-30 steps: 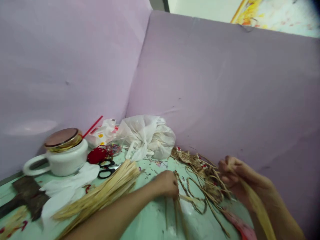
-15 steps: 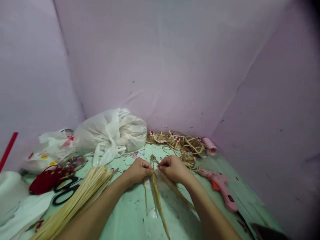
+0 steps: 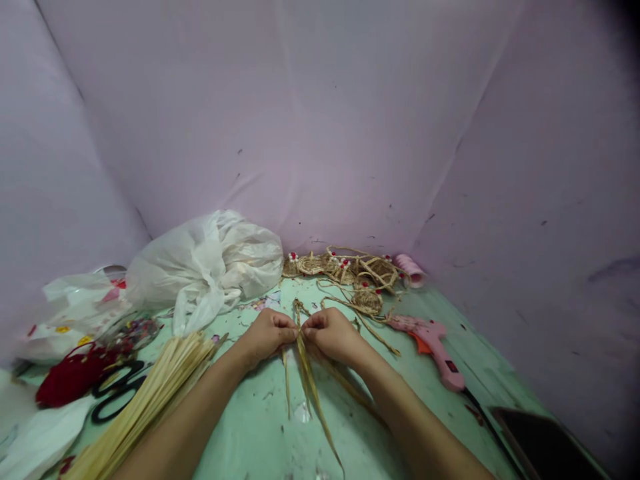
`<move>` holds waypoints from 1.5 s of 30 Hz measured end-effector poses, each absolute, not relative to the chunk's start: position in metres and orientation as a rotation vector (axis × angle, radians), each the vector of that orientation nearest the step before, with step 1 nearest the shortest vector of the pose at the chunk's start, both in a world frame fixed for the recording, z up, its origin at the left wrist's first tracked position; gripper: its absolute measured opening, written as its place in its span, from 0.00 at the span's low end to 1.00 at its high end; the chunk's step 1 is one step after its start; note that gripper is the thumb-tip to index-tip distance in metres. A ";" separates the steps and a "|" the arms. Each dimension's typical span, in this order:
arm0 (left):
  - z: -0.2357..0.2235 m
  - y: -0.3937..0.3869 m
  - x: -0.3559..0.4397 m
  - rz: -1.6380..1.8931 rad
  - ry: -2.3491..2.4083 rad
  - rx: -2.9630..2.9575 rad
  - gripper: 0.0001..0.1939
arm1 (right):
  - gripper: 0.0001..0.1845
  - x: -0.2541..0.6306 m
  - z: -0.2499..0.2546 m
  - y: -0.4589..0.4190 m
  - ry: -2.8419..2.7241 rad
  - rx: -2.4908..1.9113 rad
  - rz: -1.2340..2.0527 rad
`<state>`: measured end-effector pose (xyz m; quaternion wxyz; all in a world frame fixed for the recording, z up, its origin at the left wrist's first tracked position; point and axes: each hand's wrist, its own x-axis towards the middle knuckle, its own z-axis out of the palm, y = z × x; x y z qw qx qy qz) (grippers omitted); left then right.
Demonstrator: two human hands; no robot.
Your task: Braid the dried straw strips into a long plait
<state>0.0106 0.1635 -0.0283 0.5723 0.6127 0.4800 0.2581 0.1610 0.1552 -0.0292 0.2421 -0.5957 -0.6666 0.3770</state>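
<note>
Pale dried fibre strands (image 3: 311, 383) hang in separate lengths toward me over the green tabletop. Their far end is a short braided piece (image 3: 299, 308) that lies just beyond my fingers. My left hand (image 3: 273, 335) is closed in a pinch on the strands from the left, thumb and forefinger together. From the other side my right hand (image 3: 327, 333) pinches them too, its fingertips almost touching the left ones. One strand trails below the left hand, and another passes under my right wrist.
At left lie a bundle of dried strips (image 3: 155, 400), black-handled scissors (image 3: 117, 393), red yarn (image 3: 70, 380) and a tied white bag (image 3: 210, 267). Woven pieces with red beads (image 3: 367, 297), a pink thread spool (image 3: 410, 270), a pink glue gun (image 3: 435, 347) and a dark flat device (image 3: 540, 440) are at right.
My hands have drawn closer together, the right one moving in to meet the left at the strands. The whole view has shifted slightly.
</note>
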 end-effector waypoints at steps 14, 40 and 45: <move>-0.031 0.165 0.015 0.496 1.202 1.699 0.08 | 0.08 0.161 -0.026 0.153 -1.968 -1.797 0.801; -0.027 0.161 0.019 0.691 1.141 1.381 0.14 | 0.07 0.155 -0.013 0.148 -1.294 -1.465 1.527; -0.024 0.160 0.021 0.713 1.122 1.330 0.12 | 0.06 0.153 -0.009 0.145 -1.030 -1.330 1.838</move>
